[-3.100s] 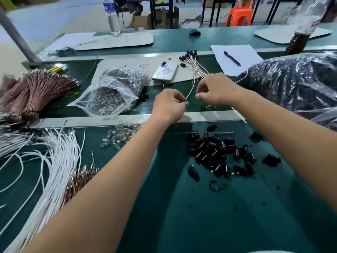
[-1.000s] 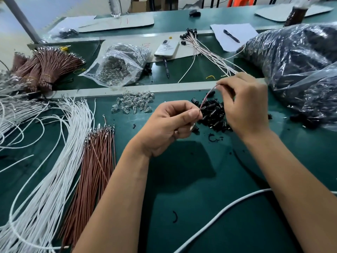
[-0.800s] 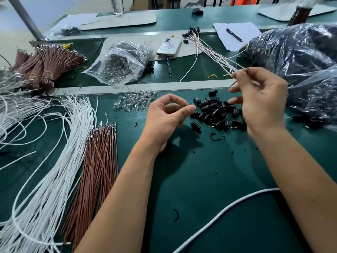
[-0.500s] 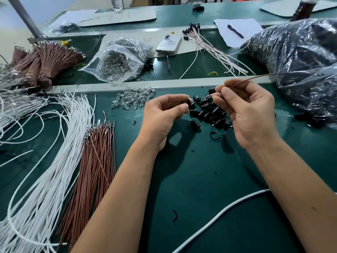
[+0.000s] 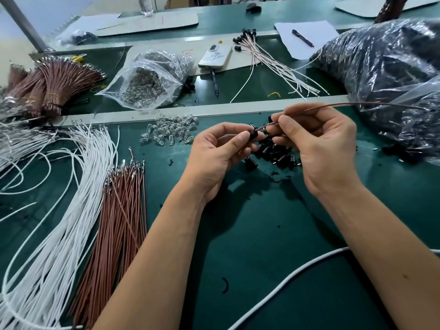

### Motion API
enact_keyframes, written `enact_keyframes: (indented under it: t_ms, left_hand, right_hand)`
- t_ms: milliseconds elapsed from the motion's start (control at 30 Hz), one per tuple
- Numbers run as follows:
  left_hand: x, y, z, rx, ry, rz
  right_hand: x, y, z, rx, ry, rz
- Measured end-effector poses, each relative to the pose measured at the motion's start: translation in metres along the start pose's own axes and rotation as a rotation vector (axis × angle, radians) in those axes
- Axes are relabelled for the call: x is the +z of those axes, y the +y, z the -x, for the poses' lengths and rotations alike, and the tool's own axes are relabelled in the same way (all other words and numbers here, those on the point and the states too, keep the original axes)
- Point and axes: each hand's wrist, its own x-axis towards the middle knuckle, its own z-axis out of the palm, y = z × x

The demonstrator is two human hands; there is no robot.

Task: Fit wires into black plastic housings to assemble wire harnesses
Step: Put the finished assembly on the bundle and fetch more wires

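Left hand (image 5: 221, 153) pinched a small black plastic housing (image 5: 253, 135) above the green table (image 5: 250, 258); right hand (image 5: 319, 144) pinched a thin brown wire (image 5: 357, 104) at its mouth, trailing far right. Just beyond lay loose black housings (image 5: 276, 153), farther, finished white-wire harnesses (image 5: 273, 60).

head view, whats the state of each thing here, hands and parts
left hand: pinches a black housing
right hand: pinches a brown wire, its tip at the housing
loose housings: piled on the mat behind the hands
clear bag: open, lying on its side
brown wires: laid flat in a bunch
white wires: spread loose
phone: lying face down
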Motion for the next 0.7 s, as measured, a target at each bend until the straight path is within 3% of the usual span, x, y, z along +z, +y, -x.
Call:
enact_keyframes:
  t_ms: [333,700]
  left_hand:
    - [0.005,0.002,0.002,0.006,0.051,-0.051]
    - [0.007,-0.002,0.001,0.044,0.047,-0.006]
  right_hand:
    - [0.004,0.006,0.004,-0.045,-0.024,0.088]
    - [0.007,0.012,0.006,0.104,0.027,-0.016]
